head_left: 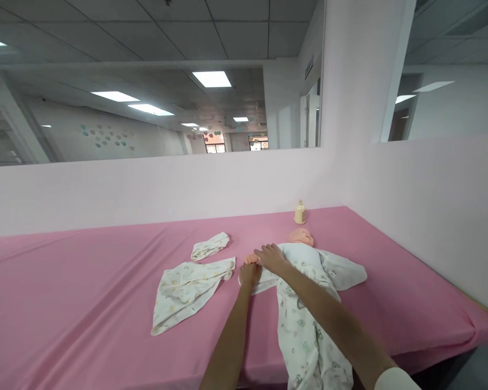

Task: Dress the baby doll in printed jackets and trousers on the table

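Bright ceiling panels (212, 79) (distance seemingly soft)

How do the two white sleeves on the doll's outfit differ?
The left-side sleeve has the person's left hand and right hand at its end; the right-side sleeve lies untouched on the pink sheet. A doll's hand shows beyond the left-side sleeve, while none shows at the right-side sleeve's end. Both are white and stretch out sideways from the doll's body.

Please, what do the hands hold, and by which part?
The doll, seemingly by one arm, with left hand and right hand; exact grips are unclear.
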Tool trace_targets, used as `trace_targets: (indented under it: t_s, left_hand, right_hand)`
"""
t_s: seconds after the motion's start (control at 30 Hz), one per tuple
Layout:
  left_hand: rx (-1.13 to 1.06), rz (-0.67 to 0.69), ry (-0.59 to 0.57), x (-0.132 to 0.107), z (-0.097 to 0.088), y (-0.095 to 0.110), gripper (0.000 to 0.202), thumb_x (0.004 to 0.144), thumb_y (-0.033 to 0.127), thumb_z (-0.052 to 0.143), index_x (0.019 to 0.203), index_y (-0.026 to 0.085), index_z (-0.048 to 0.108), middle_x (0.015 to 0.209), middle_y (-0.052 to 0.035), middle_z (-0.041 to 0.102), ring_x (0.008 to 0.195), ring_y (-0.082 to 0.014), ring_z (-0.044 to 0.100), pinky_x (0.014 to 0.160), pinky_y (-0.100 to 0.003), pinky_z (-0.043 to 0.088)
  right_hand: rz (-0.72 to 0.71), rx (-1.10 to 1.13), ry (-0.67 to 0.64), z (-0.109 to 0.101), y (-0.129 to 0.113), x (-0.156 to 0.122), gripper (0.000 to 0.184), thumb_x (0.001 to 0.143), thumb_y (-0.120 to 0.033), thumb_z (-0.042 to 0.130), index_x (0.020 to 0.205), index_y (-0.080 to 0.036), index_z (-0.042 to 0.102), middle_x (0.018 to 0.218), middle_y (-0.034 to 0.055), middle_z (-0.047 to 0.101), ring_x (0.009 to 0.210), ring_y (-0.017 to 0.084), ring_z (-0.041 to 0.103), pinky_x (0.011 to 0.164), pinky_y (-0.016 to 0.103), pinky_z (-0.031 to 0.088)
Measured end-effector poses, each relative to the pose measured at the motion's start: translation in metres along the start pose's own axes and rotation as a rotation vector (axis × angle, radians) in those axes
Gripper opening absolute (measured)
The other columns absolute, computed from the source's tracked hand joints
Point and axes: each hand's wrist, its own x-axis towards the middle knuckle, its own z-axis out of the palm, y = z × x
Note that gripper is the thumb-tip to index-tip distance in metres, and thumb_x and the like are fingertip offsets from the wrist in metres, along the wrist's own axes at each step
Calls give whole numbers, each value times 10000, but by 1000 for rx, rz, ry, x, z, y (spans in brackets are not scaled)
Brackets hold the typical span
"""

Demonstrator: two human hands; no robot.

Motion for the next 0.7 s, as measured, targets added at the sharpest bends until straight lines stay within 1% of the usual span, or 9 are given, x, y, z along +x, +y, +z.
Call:
trace_targets:
  t_s: [0.1, 0.2, 0.23, 0.33, 0.37, 0.43, 0.53, 0.63, 0.7]
  left_hand:
    - [-39, -23, 54, 0, 2, -1, 246, 880, 212, 463, 996, 171, 676, 1066, -134, 677, 1024, -280, 619, 862, -365, 442]
    - [-93, -56, 121, 2, 3, -2, 265, 886, 241, 451, 1018, 156, 664, 1111, -150, 642, 1099, -304, 573, 932, -394, 424]
    - [-113, -71, 145, 2, 3, -2, 274, 886, 237, 444, 1031, 151, 659, 1132, -157, 628, 1129, -313, 555, 955, -404, 413]
    - [-178, -129, 214, 6, 2, -8, 323, 862, 185, 420, 1103, 128, 627, 1189, -185, 589, 1186, -340, 518, 976, -433, 403]
    - [-202, -145, 230, 7, 0, -11, 338, 845, 173, 425, 1123, 120, 612, 1184, -188, 589, 1168, -338, 533, 962, -432, 415]
    - [-253, -154, 242, 10, -3, -18, 355, 801, 179, 472, 1132, 116, 584, 1133, -167, 617, 1091, -309, 584, 910, -393, 457]
    - [-310, -162, 255, 14, -8, -28, 363, 716, 208, 553, 1073, 149, 569, 1047, -108, 659, 1007, -271, 626, 843, -345, 492]
    - [-343, -195, 289, 14, -14, -34, 249, 691, 201, 543, 936, 185, 580, 947, -69, 688, 925, -251, 651, 801, -342, 508]
    - [-356, -218, 329, 14, -19, -36, 170, 729, 182, 472, 862, 195, 577, 854, -58, 692, 827, -228, 663, 742, -334, 517]
  right_hand:
    - [-47, 91, 110, -4, 16, -30, 459, 949, -417, 497, 1368, -229, 497, 1278, 115, 597, 1195, 262, 494, 1031, 378, 342]
    - [81, 212, 301, -6, 67, -88, 404, 991, -336, 371, 1343, -215, 530, 1298, 110, 589, 1246, 254, 454, 1085, 388, 290]
    - [218, 243, 341, -4, 89, -112, 395, 992, -307, 346, 1298, -195, 568, 1278, 118, 600, 1229, 253, 466, 1074, 385, 303]
    - [824, 287, 382, 3, 156, -185, 449, 979, -227, 246, 1194, -123, 627, 1210, 158, 625, 1124, 258, 534, 964, 369, 388]
    - [953, 290, 362, 8, 173, -206, 448, 968, -223, 255, 1195, -111, 625, 1212, 162, 626, 1099, 261, 546, 928, 365, 404]
    - [1069, 277, 300, 18, 197, -238, 436, 948, -217, 280, 1145, -107, 653, 1164, 162, 651, 1067, 264, 557, 902, 360, 403]
    - [1102, 292, 224, 33, 207, -258, 411, 927, -246, 321, 953, -111, 708, 1024, 163, 692, 1016, 278, 572, 890, 369, 390]
    - [1094, 342, 231, 42, 203, -251, 460, 939, -315, 309, 817, -122, 709, 913, 153, 701, 938, 264, 589, 846, 348, 400]
    - [1075, 415, 295, 44, 198, -241, 486, 940, -368, 303, 765, -137, 694, 819, 122, 693, 843, 237, 591, 775, 315, 413]
